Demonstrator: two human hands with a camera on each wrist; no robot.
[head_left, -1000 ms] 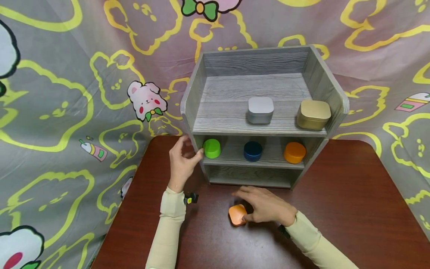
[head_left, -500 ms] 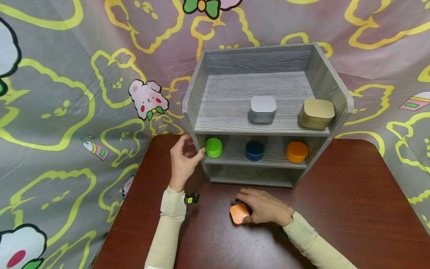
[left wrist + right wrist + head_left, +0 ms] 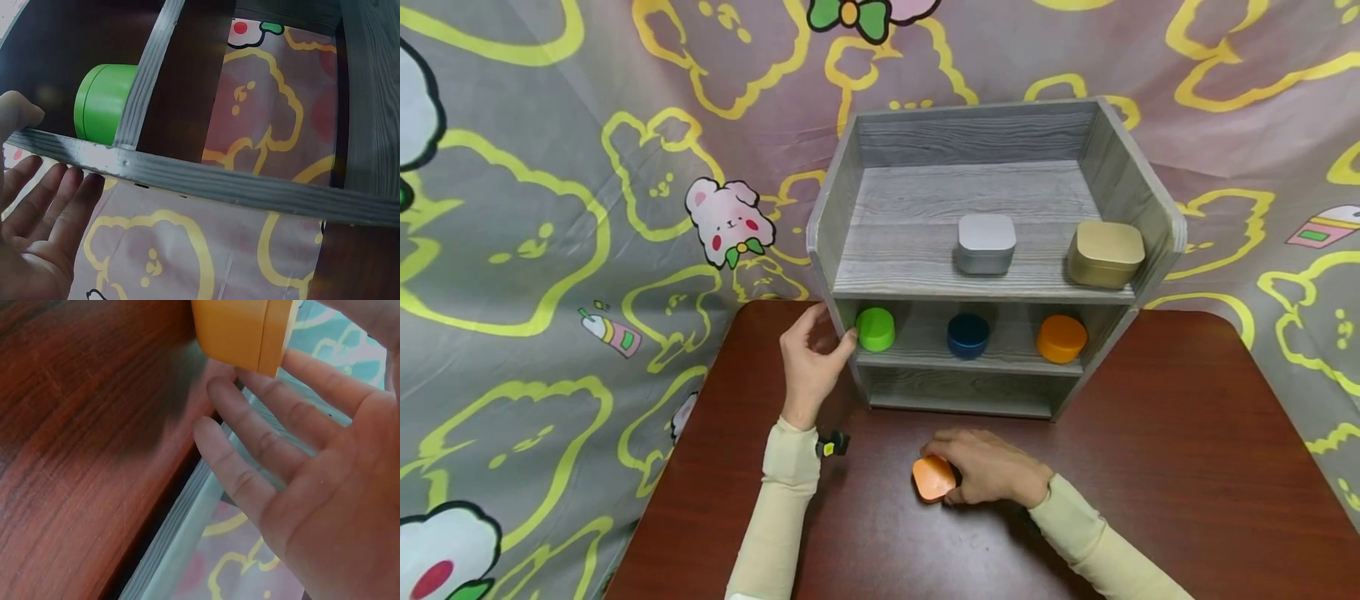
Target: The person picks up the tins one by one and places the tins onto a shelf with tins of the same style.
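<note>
On the tabletop in front of the shelf lies a small orange square tin (image 3: 932, 479) with rounded corners. My right hand (image 3: 992, 468) pinches it from the right, thumb at the near edge and index finger at the far edge. The right wrist view shows a lid seam on the orange tin (image 3: 234, 331); the other fingers (image 3: 240, 478) are spread beside it. My left hand (image 3: 811, 367) grips the left side panel of the grey wooden shelf (image 3: 841, 217), thumb inside, fingers outside. Just inside that panel (image 3: 187, 172) sits a round green tin (image 3: 103, 103).
On the middle shelf, a dark blue round tin (image 3: 967, 335) and an orange round tin (image 3: 1062, 338) stand right of the green one. A silver square tin (image 3: 986, 244) and a gold square tin (image 3: 1105, 253) stand above. Behind hangs a patterned cloth (image 3: 647, 192).
My right hand's fingers have closed in on the orange square tin, the index finger now at its far edge. The left hand stays on the shelf's side panel.
</note>
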